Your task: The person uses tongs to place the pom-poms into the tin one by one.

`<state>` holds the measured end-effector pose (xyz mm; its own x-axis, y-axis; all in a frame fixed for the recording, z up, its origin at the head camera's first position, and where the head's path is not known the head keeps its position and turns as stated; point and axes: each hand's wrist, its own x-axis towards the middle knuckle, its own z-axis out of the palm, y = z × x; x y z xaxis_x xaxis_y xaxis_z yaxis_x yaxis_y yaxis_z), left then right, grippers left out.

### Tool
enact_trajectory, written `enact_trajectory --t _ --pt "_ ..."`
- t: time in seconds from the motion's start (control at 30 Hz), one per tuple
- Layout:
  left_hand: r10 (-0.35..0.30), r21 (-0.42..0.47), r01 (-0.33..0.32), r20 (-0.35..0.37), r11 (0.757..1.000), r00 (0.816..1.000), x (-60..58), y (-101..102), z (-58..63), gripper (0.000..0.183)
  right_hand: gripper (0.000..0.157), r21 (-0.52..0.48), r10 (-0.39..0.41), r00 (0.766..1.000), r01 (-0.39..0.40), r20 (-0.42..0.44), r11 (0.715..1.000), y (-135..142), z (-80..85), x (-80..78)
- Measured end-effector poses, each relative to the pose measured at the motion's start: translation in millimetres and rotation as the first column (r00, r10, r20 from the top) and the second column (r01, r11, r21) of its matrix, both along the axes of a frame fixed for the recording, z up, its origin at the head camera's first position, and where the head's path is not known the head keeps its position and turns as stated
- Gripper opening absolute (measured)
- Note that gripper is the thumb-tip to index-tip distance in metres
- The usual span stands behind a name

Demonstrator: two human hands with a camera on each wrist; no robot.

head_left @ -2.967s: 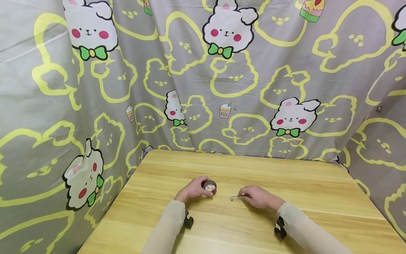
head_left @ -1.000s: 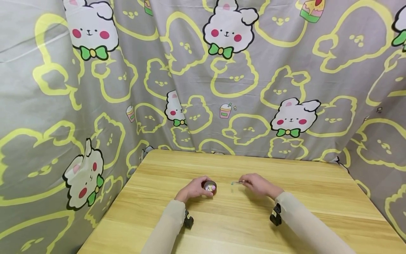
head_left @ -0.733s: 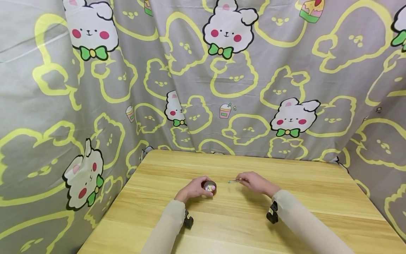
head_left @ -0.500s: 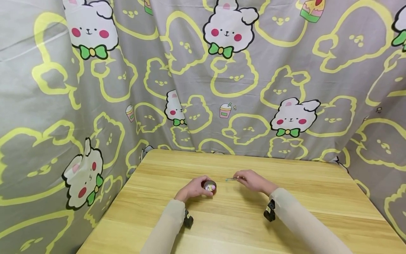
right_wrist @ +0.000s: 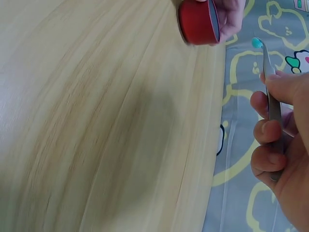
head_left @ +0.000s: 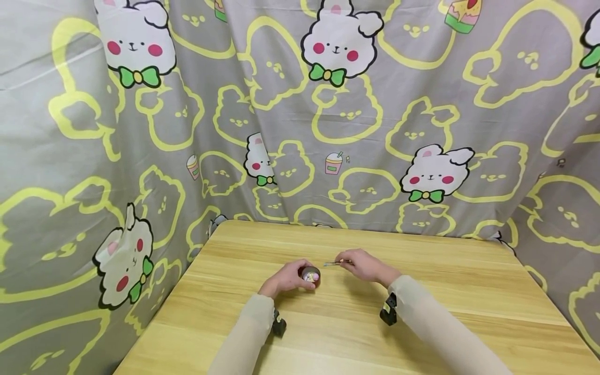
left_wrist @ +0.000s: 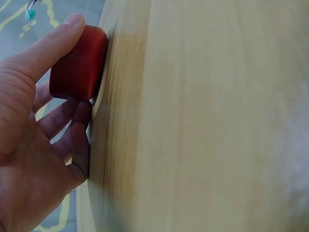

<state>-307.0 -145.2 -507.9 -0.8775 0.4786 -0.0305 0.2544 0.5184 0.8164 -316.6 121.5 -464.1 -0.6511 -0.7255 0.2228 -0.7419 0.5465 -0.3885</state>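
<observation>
My left hand [head_left: 287, 277] grips a small round red tin [left_wrist: 79, 65] on the tabletop, thumb on one side and fingers on the other. From above, the tin shows pink, yellow and white pieces [head_left: 311, 277] inside, too small to make out. In my right hand [head_left: 364, 264] is a pair of metal tweezers [right_wrist: 273, 106], pinched between thumb and curled fingers. A small teal bead-like ball [right_wrist: 257, 43] sits between the tweezer tips. It hangs in the air just to the right of the tin, apart from it.
Both hands work over a light wooden table [head_left: 422, 291]. A grey curtain [head_left: 300, 125] printed with bunnies and yellow outlines hangs along the back and sides. Black wrist cameras [head_left: 278, 324] are strapped at both sleeves.
My right hand has gone away from me across the table, then left, bringing the tweezers and teal ball near the tin. The left hand and tin have stayed in place.
</observation>
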Motion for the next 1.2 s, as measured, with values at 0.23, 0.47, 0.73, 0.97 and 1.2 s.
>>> enact_trajectory --t 0.23,0.47,0.73,0.97,1.2 --pt "-0.005 -0.022 0.005 -0.005 1.000 1.000 0.3 -0.2 0.9 0.044 0.017 0.000 0.020 1.000 -0.020 -0.001 1.000 -10.8 1.0 1.1" --pt "-0.004 -0.054 0.003 -0.014 0.999 1.000 -1.1 -0.7 0.5 0.042 0.017 -0.004 0.019 1.000 -0.019 0.002 1.000 -17.7 -2.5 -0.6" --pt "-0.002 -0.067 0.001 -0.013 0.998 1.000 -1.5 -0.8 0.5 0.042 0.016 0.004 0.031 0.999 -0.031 0.016 1.000 -22.3 -9.3 -4.1" --pt "0.002 -0.062 -0.003 -0.014 0.998 1.000 -1.4 -0.8 0.9 0.041 0.016 0.010 0.034 0.999 -0.034 0.022 0.999 -26.6 -13.7 -5.6" --pt "-0.004 -0.052 0.003 -0.020 0.999 1.000 -0.4 -0.9 0.8 0.041 0.015 0.016 0.040 0.999 -0.040 0.028 0.999 -29.1 -16.4 -6.8"
